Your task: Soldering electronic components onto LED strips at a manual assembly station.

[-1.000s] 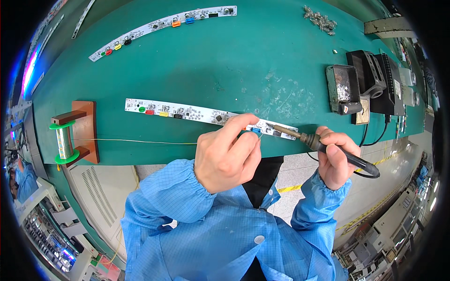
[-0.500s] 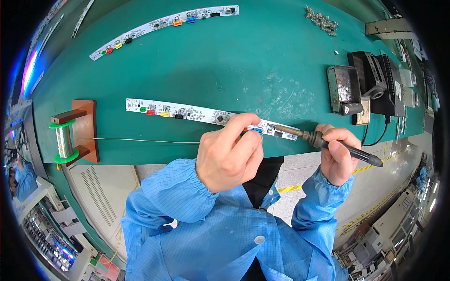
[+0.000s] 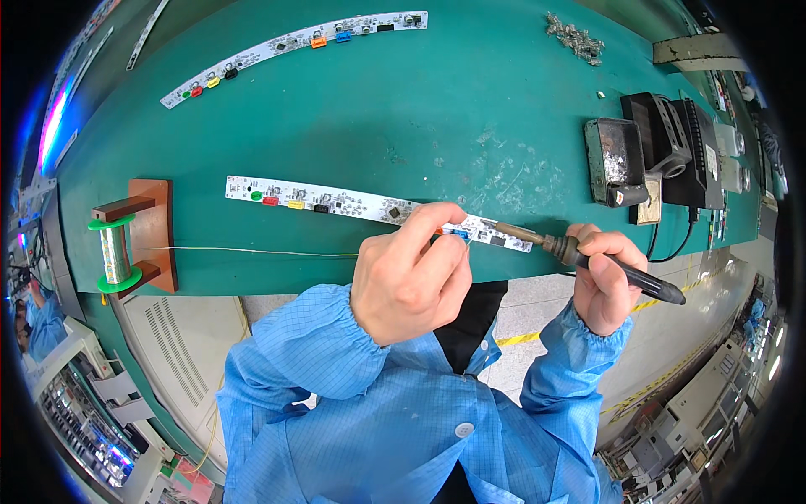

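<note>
A long white circuit board strip (image 3: 336, 202) with small coloured parts lies across the green bench mat. My left hand (image 3: 411, 277) pinches a thin solder wire (image 3: 252, 251) at the strip's right end, beside a blue part. The wire runs left to a green spool (image 3: 113, 256) on a wooden stand. My right hand (image 3: 604, 281) grips a black-handled soldering iron (image 3: 588, 256); its tip points left and meets the strip just by my left fingertips.
A second white strip (image 3: 294, 42) lies at the back of the mat. A soldering station and iron holder (image 3: 663, 147) stand at the right, with a dark sponge tray (image 3: 613, 155). Small metal parts (image 3: 575, 34) are heaped far right. The bench's front edge is just below the strip.
The soldering iron has levelled out and its tip has slid left onto the strip's right end. My left hand holds its place with the wire.
</note>
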`<state>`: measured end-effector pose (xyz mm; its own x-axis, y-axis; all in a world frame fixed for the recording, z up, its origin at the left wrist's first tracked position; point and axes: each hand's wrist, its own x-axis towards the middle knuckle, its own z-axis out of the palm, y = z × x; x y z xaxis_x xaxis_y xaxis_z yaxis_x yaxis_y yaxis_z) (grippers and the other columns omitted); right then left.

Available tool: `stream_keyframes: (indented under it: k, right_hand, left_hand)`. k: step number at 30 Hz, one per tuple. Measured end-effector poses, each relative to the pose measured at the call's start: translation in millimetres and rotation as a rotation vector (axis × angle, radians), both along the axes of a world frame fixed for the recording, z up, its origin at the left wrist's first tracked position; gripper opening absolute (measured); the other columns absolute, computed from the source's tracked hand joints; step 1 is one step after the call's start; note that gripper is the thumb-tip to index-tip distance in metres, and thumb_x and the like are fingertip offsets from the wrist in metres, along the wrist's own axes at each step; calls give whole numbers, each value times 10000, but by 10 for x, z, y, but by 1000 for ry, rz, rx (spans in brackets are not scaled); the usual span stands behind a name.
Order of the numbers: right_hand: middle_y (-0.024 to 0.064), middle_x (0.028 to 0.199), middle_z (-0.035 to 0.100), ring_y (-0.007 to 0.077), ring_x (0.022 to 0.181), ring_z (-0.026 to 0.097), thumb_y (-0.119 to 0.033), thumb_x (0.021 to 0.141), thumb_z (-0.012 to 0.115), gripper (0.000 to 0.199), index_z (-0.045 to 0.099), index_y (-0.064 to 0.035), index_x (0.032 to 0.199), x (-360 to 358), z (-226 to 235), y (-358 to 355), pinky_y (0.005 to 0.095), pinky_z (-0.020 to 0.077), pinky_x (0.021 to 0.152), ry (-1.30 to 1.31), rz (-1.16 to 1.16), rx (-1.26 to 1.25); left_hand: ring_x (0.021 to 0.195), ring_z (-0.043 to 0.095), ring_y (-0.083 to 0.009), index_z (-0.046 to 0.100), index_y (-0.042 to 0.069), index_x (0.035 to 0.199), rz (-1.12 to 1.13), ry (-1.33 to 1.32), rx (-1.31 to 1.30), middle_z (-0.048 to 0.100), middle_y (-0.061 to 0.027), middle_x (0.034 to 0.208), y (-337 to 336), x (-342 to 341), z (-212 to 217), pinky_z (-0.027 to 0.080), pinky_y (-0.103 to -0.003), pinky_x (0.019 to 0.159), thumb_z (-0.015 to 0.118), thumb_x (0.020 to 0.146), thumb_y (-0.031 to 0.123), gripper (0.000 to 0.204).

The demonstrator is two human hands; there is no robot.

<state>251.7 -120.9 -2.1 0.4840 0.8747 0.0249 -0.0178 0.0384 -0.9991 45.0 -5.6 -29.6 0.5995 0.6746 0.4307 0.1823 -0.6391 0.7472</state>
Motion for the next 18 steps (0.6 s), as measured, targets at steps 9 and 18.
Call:
stream_keyframes:
  k: [9,18]
  right_hand:
    - [226,1048,623,319,1017,584,-266,927,479,419,548,52,1190,44,-469,-474,453,418,941,-606,-476,383]
    - [279,1174,582,333,1087,597,-192,960,428,431,478,97,1276,-59,-465,-348,431,412,992,-817,-494,-45]
  left_hand:
    - [589,624,-216,592,7,748,-7,3,21,627,-145,962,-31,-25,-5,505,-308,493,688,645,-51,153]
    - [579,618,-179,586,-3,743,2,-2,50,614,-158,1000,-44,-50,-12,499,-295,488,683,671,-47,128]
